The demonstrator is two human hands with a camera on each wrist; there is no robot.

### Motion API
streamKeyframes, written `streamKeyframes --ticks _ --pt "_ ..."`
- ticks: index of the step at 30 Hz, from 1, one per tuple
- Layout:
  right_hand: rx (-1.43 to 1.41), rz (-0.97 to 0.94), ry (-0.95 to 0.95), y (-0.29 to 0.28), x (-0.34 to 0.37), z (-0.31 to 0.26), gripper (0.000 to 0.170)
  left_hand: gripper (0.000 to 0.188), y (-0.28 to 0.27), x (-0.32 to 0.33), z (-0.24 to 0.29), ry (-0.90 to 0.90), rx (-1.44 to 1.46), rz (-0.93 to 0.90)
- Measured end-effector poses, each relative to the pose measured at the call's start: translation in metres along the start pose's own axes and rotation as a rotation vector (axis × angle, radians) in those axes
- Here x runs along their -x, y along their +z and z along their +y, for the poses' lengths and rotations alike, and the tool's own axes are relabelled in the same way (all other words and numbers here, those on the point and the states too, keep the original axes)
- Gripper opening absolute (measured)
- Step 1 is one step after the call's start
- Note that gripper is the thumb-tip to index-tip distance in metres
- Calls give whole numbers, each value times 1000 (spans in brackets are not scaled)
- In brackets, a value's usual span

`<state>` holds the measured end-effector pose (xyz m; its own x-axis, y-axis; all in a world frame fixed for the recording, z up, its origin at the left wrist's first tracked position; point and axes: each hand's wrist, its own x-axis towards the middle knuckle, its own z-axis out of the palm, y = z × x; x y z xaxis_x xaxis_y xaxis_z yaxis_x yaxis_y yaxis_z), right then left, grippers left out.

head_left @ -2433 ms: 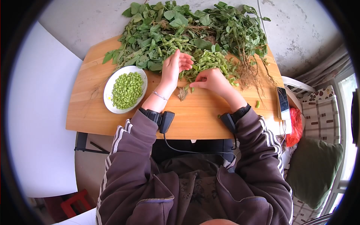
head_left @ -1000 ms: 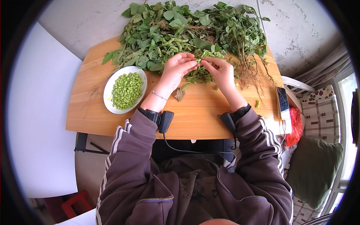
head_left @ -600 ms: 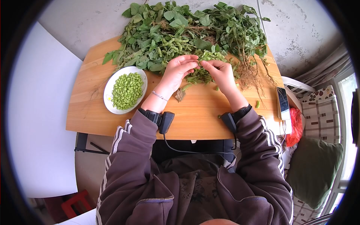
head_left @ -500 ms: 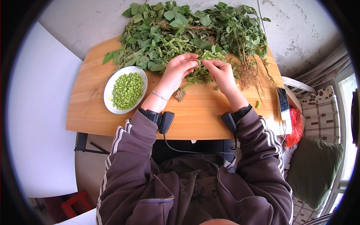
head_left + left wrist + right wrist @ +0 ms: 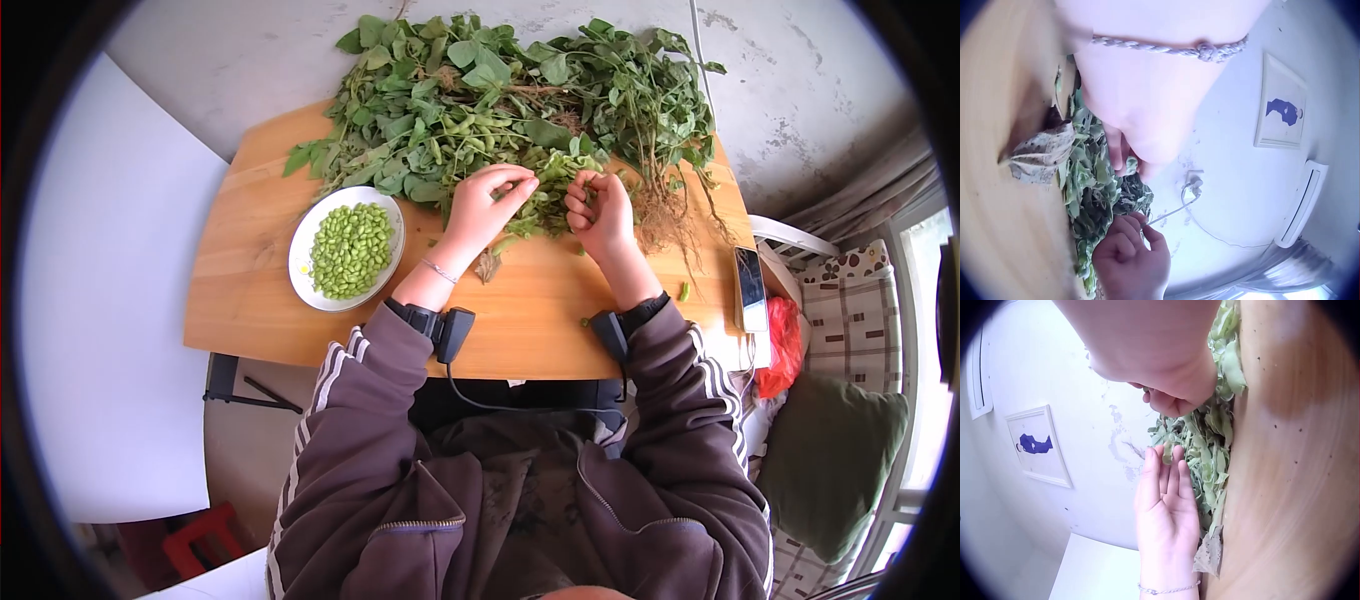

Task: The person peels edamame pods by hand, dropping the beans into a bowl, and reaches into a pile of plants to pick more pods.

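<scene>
Leftmost on the pale wooden tabletop (image 5: 235, 275), left of the loose pile of light green bean pods (image 5: 545, 208), sits a round white plate (image 5: 299, 252) bearing a heap of shelled green beans (image 5: 351, 250); only the head view takes it in. Behind the pile, and to both sides, spread green leafy plants (image 5: 440, 145). Near the pile's left end lies a crumpled dry brown leaf (image 5: 488, 265), and above that end is the left hand (image 5: 484, 212). The head view barely shows what it has; the right wrist view shows its thumb and fingertips pinching a small pale green pod (image 5: 1168, 453). Over the pile's right part, apart from the left hand, is the right hand (image 5: 603, 212), fingers curled toward the palm; whether they enclose anything, I cannot tell. Right of the pile trail stringy brown roots (image 5: 662, 228), then a black-screened phone (image 5: 751, 290). Both wrist views show a white-framed picture (image 5: 1282, 103) on the wall beyond the pile; the left one adds a white wall socket (image 5: 1192, 184).
</scene>
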<state>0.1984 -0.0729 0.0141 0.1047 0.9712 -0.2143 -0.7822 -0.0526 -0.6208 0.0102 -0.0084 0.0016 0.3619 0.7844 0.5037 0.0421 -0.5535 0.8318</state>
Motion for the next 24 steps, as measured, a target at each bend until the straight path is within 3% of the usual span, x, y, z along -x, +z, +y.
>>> streamKeyframes --ticks 2,5,8,12,15,16,17,19,20,22,24 --pt "-32 -14 45 0 -1 -1 12 19 -1 0 -6 123 -130 57" --pt "-15 -36 80 2 -3 1 17 18 -4 1 4 85 -154 25" --pt "-62 -104 177 6 -5 3 17 18 -5 0 0 205 -218 57" --pt "-51 -163 291 52 7 -3 17 15 -2 0 -5 200 -225 123" --pt "-102 -249 420 89 8 3 19 12 -4 6 -6 89 -213 90" --pt "-70 -183 440 108 10 7 20 11 -2 9 -10 54 -187 89" --pt "-38 -118 460 131 12 13 21 8 4 10 -14 -161 28 139" --pt "-2 -74 567 150 -3 34 24 8 11 12 -23 2 -105 180" --pt "3 -241 644 140 -25 48 26 8 14 11 -28 88 -171 201" --pt "144 35 482 188 -16 74 30 9 16 4 -37 265 -305 237" --pt "202 25 561 198 -39 99 34 10 14 -1 -45 446 -440 261"
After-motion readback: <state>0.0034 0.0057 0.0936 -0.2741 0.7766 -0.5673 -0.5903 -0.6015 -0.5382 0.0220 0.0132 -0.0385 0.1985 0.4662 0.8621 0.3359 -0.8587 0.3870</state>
